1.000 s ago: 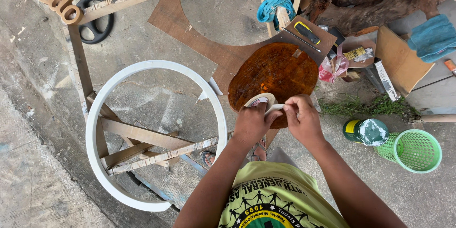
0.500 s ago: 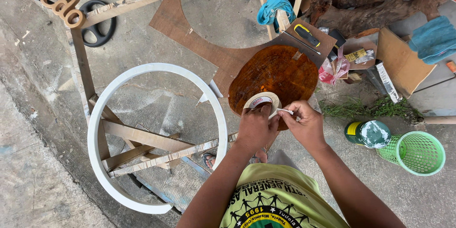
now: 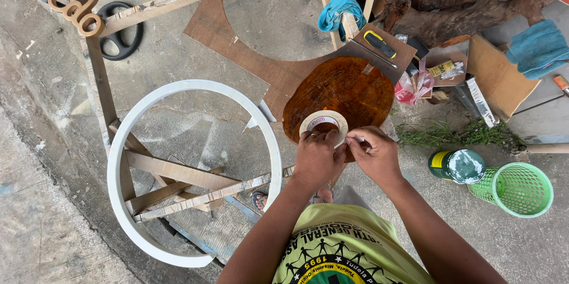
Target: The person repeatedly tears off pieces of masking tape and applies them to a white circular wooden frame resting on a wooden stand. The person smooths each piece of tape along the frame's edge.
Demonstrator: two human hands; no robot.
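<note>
My left hand (image 3: 316,158) grips a roll of pale masking tape (image 3: 323,123) at its lower edge, held flat in front of me. My right hand (image 3: 374,155) pinches the loose end of the tape just to the right of the roll. Both hands hover over the near edge of a round, glossy orange-brown wooden disc (image 3: 341,91) lying on the concrete ground. A large white ring (image 3: 130,124) on a frame of wooden slats lies to the left of my left arm.
A brown board with a curved cutout (image 3: 237,47) lies beyond the disc. A green mesh basket (image 3: 518,189) and a paint can (image 3: 456,165) stand at the right. A cardboard box (image 3: 492,76), blue cloths (image 3: 338,8), a screwdriver (image 3: 379,42) and wood scraps crowd the far right.
The tape roll has risen slightly and turned flatter toward me. My right hand has shifted right, drawing the tape end away from the roll.
</note>
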